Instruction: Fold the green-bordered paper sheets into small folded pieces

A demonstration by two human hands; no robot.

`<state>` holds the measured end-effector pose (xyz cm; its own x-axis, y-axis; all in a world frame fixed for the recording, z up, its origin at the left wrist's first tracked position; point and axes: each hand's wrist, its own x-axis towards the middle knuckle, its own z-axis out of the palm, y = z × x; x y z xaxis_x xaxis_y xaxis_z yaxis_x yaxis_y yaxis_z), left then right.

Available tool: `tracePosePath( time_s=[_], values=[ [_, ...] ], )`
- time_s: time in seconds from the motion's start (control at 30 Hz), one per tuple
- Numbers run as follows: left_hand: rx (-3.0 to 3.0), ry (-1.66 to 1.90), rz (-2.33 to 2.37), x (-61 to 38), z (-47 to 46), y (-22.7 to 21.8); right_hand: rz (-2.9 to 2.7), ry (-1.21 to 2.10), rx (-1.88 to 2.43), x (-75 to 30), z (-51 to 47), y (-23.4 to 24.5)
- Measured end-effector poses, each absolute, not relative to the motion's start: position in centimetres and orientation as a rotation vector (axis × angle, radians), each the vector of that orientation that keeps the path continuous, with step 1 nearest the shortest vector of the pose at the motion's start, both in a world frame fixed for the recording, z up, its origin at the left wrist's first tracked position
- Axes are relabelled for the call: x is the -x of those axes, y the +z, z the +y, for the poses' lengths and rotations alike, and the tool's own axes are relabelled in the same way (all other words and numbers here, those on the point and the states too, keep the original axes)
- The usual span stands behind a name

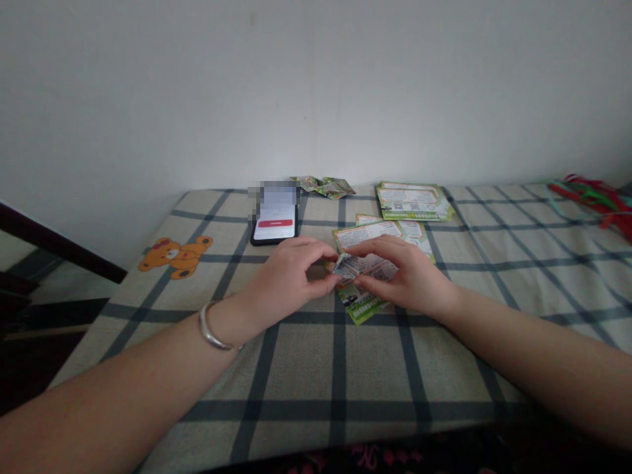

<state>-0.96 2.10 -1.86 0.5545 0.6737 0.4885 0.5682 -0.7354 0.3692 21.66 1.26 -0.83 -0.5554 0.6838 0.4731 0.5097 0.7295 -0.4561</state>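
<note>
Both hands meet over a printed green-and-white leaflet [360,311] on the checked tablecloth. My left hand [293,266], with a silver bangle at the wrist, pinches the left end of a small folded printed paper [342,266] between thumb and fingers. From the other side, my right hand [407,273] closes thumb and fingers on the same paper, which partly hides behind the fingertips. Another leaflet [416,232] of the same print lies beneath and behind the right hand.
A phone [274,232] with a lit screen lies behind my left hand. Folded paper pieces [336,188] rest near the wall. A stack of leaflets [412,203] is at back right, red and green stringy material [605,201] farther right. A bear picture [175,257] marks the tablecloth [296,368].
</note>
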Motion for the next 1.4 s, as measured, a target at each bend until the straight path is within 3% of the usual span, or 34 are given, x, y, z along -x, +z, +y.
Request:
tracePosePath(
  time_s=[0.5, 1.4],
  values=[
    [-2.547, 1.029, 1.113, 0.1, 0.7, -1.1, -1.953, 0.922, 0.869, -20.8, 1.1, -1.3],
    [-2.487, 1.035, 1.094, -0.3, 0.4, -1.0, -2.101, 0.602, 0.884, -20.4, 0.3, -0.7]
  ],
)
